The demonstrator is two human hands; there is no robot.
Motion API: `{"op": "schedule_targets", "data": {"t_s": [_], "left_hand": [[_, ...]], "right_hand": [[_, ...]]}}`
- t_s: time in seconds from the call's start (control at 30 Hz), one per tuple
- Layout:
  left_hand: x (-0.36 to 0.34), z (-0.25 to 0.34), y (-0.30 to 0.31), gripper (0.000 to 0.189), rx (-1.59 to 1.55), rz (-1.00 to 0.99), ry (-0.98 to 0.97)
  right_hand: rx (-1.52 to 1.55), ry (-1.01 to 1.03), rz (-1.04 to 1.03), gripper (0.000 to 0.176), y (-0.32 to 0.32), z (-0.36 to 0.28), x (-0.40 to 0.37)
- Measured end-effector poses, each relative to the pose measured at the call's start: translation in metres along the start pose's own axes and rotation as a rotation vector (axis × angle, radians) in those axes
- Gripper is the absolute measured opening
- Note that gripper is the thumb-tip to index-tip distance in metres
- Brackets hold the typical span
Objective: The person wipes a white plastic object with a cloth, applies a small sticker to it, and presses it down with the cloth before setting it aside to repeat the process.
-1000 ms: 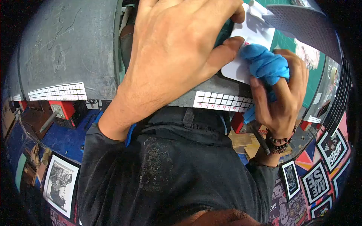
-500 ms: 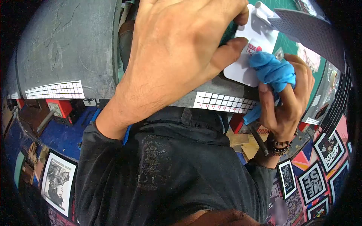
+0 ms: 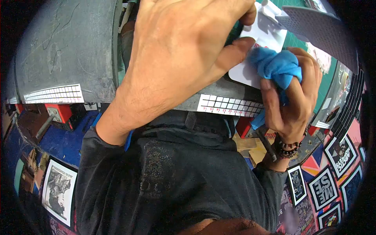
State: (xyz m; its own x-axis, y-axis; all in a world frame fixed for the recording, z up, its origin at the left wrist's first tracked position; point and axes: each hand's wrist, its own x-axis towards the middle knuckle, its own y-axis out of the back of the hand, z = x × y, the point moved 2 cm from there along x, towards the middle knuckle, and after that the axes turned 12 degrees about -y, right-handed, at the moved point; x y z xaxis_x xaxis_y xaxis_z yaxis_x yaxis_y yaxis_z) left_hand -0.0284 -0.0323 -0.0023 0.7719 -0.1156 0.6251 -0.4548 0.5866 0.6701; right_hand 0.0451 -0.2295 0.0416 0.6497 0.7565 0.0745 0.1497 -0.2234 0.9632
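My left hand (image 3: 184, 51) reaches across the upper middle, its thumb and a fingertip pinched on the left edge of a white plate (image 3: 244, 75). The plate bears small red print, now mostly covered, and has a white rolled piece (image 3: 269, 8) at its top. My right hand (image 3: 293, 96) grips a bunched blue cloth (image 3: 279, 67), which lies against the plate's face beside my left thumb. A loose end of the cloth hangs below my right fingers.
A green cutting mat (image 3: 290, 42) lies beneath the plate on the dark bench (image 3: 70, 47). A grey perforated sheet (image 3: 319, 31) stands at upper right. White grid rulers (image 3: 229, 106) line the bench's front edge. Framed prints (image 3: 324, 191) are at lower right.
The blue cloth and my right hand have moved left across the plate and now cover much of the red print. My left hand keeps its hold, with a slight shift left.
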Motion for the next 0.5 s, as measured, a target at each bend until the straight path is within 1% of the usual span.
{"op": "schedule_targets", "data": {"t_s": [0.13, 0.2, 0.27, 0.43, 0.5], "left_hand": [[0.0034, 0.0, 0.0, 0.027, 0.005, 0.009, -0.012], [0.0054, -0.0016, 0.0007, 0.027, 0.007, 0.012, -0.015], [0.0076, 0.0007, 0.004, 0.028, -0.055, 0.05, -0.012], [0.0078, 0.0009, 0.0034, 0.027, -0.049, 0.039, -0.023], [0.0055, -0.0033, 0.0012, 0.026, -0.032, 0.005, 0.0]], "right_hand": [[-0.024, 0.018, 0.027, 0.029, 0.002, 0.0053, -0.002], [0.005, 0.037, -0.003, 0.029, 0.0048, 0.0096, -0.0034], [0.006, 0.03, 0.002, 0.029, 0.0035, 0.0076, -0.0027], [0.038, 0.024, 0.039, 0.029, -0.0023, 0.006, -0.0019], [0.024, 0.021, 0.009, 0.03, 0.0001, 0.009, -0.0026]]}}
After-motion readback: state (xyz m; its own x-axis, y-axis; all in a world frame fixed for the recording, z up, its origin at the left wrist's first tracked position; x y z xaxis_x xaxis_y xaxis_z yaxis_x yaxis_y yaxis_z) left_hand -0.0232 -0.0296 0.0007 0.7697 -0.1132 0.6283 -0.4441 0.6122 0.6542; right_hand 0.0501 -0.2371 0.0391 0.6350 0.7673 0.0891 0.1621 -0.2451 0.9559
